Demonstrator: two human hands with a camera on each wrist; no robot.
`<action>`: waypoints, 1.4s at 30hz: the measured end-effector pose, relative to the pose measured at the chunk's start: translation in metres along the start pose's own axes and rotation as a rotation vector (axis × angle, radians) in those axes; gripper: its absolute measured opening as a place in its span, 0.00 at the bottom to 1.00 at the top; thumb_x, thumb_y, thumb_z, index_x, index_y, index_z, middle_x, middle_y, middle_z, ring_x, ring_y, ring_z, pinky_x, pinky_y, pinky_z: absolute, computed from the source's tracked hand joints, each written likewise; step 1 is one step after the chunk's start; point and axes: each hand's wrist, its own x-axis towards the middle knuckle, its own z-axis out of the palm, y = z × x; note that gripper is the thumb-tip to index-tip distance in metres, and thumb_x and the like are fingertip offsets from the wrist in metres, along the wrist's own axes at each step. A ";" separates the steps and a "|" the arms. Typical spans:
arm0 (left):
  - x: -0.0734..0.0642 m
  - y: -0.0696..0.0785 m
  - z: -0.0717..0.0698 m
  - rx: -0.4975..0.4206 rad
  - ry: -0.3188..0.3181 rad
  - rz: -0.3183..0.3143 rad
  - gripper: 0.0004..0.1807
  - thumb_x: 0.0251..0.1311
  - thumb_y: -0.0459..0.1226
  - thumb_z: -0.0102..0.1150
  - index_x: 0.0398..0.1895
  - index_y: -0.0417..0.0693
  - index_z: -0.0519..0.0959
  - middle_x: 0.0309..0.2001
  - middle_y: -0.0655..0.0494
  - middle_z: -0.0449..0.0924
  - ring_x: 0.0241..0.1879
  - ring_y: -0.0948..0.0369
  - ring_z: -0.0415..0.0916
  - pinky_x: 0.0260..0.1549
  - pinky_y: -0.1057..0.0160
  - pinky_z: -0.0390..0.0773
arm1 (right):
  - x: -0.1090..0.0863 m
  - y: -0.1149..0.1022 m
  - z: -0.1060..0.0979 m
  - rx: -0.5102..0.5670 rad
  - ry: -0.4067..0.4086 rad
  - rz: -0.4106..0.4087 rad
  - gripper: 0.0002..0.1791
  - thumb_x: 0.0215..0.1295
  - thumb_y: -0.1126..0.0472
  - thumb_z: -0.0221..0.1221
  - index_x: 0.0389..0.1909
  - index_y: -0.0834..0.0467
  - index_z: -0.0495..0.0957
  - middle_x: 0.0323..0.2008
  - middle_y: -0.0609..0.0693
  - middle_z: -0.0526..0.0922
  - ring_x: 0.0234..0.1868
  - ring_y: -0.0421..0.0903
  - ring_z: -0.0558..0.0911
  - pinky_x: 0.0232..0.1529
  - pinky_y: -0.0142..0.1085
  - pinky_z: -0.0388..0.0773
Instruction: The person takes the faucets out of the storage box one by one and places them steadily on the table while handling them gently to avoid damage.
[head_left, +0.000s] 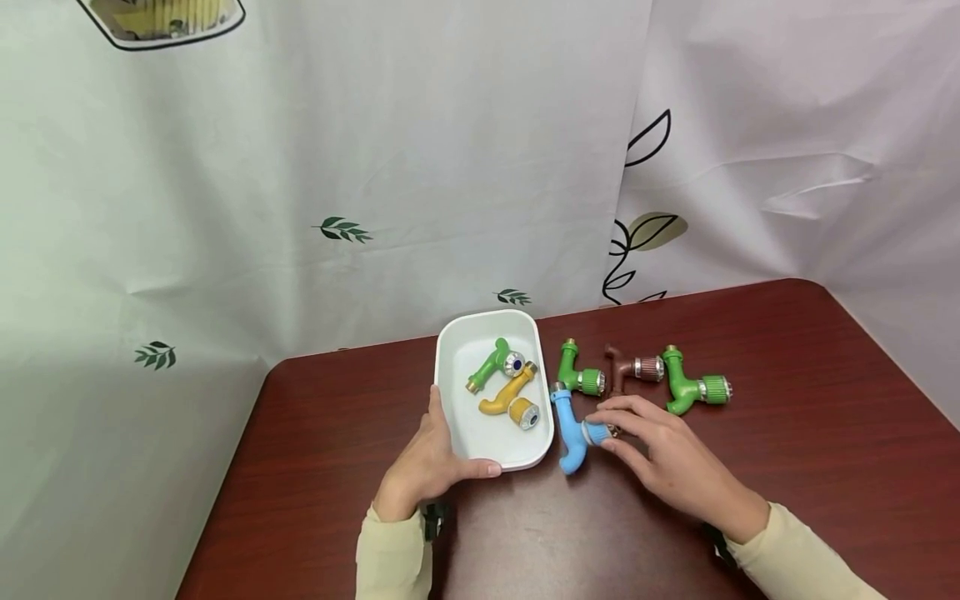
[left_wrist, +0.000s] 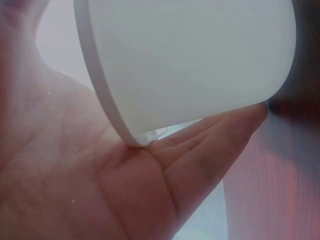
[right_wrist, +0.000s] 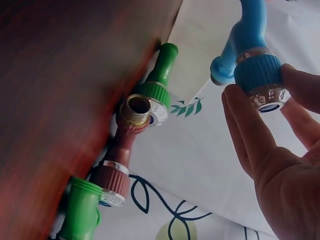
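Observation:
My left hand (head_left: 423, 462) grips the near left corner of a white plastic tray (head_left: 480, 446), thumb along the front rim and fingers against the side. The tray's wall fills much of the left wrist view. Inside it lie a green tap (head_left: 489, 367) and a yellow tap (head_left: 504, 395). Just right of the tray, my right hand (head_left: 667, 450) pinches the ribbed knob of a light blue tap (head_left: 567, 429) between thumb and fingers. In the right wrist view this blue tap (right_wrist: 257, 70) hangs above the table.
Behind the right hand lie a green tap (head_left: 570, 371), a brown tap (head_left: 621, 367) and another green tap (head_left: 681, 385) on the dark red table (head_left: 337, 433). A white patterned cloth (head_left: 420, 167) hangs along the table's far edge.

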 end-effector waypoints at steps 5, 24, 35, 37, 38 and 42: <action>0.000 0.000 0.000 -0.002 -0.001 -0.003 0.83 0.35 0.50 0.86 0.78 0.34 0.29 0.74 0.29 0.53 0.70 0.42 0.58 0.64 0.45 0.65 | -0.002 0.001 0.003 0.002 -0.003 -0.003 0.21 0.56 0.69 0.71 0.51 0.51 0.84 0.51 0.45 0.81 0.51 0.41 0.80 0.54 0.19 0.67; 0.000 0.001 0.000 0.009 -0.002 -0.015 0.82 0.35 0.51 0.86 0.79 0.35 0.29 0.73 0.29 0.53 0.71 0.41 0.58 0.63 0.44 0.66 | -0.005 0.002 0.010 -0.048 -0.095 0.042 0.18 0.59 0.66 0.71 0.49 0.49 0.84 0.50 0.41 0.80 0.51 0.41 0.81 0.47 0.42 0.80; 0.000 0.001 0.000 0.010 0.000 -0.005 0.83 0.35 0.51 0.86 0.79 0.35 0.29 0.72 0.29 0.55 0.69 0.41 0.60 0.62 0.44 0.66 | -0.007 0.004 0.013 -0.054 -0.145 0.069 0.16 0.61 0.65 0.70 0.49 0.50 0.84 0.48 0.39 0.79 0.49 0.38 0.80 0.46 0.40 0.80; 0.000 0.001 0.000 0.011 -0.001 -0.008 0.83 0.35 0.51 0.86 0.79 0.36 0.29 0.73 0.29 0.54 0.70 0.41 0.60 0.63 0.44 0.66 | -0.007 0.005 0.014 -0.050 -0.151 0.079 0.16 0.61 0.65 0.70 0.49 0.49 0.84 0.48 0.38 0.79 0.49 0.38 0.80 0.47 0.41 0.80; 0.000 0.001 0.000 0.014 -0.002 -0.011 0.83 0.35 0.52 0.86 0.79 0.36 0.29 0.73 0.29 0.54 0.70 0.41 0.60 0.63 0.44 0.66 | -0.007 0.005 0.014 -0.047 -0.153 0.085 0.16 0.61 0.65 0.69 0.49 0.49 0.84 0.48 0.38 0.79 0.49 0.38 0.80 0.47 0.41 0.80; 0.000 0.001 0.000 0.017 -0.003 -0.020 0.83 0.35 0.52 0.85 0.79 0.36 0.29 0.73 0.29 0.53 0.70 0.41 0.60 0.62 0.44 0.67 | -0.006 0.005 0.013 -0.037 -0.166 0.099 0.16 0.62 0.65 0.69 0.49 0.49 0.83 0.48 0.38 0.80 0.51 0.39 0.80 0.48 0.41 0.79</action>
